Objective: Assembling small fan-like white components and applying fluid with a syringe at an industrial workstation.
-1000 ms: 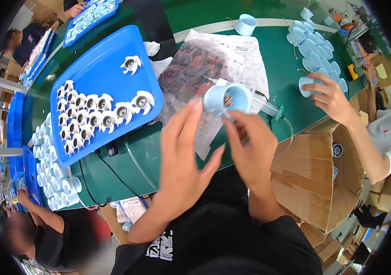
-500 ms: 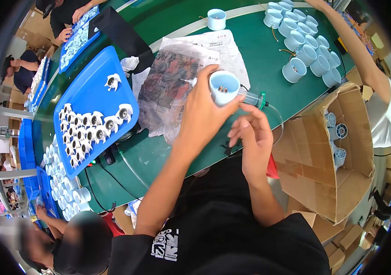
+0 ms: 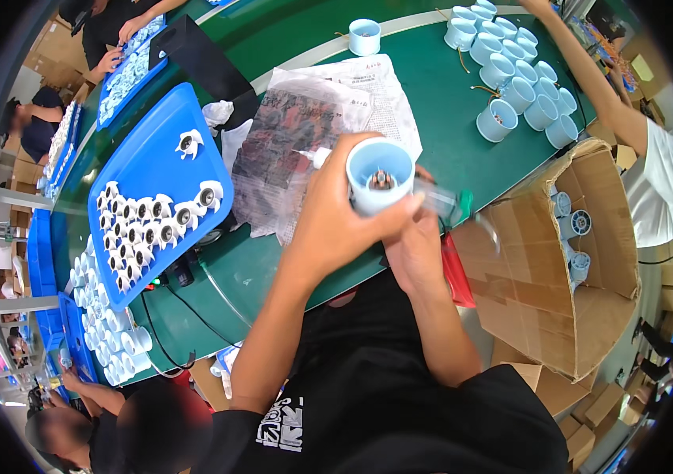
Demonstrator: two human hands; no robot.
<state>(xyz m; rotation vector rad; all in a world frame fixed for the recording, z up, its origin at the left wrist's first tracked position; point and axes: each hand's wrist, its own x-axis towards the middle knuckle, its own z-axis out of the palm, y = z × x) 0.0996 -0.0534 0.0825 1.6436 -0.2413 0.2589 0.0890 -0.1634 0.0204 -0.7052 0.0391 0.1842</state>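
The left hand clasps the light-blue cylindrical motor housing [image 3: 364, 197], near centre, mouth up; the right hand [image 3: 417, 249] appears wrapped around the clear syringe [image 3: 438, 202], at the housing's four o'clock. Steady the housing and guide the nozzle [image 3: 319, 157] gently, I'd judge.

I can see a loose black top [image 3: 407, 419], dark right across the front, with a blocky white print [image 3: 281, 425] low on its left side. The wide right sleeve [image 3: 514, 403] is short, and the right forearm [image 3: 439, 328] is uncovered. The left hand [image 3: 338, 209] and right hand [image 3: 415, 259] are both bare.
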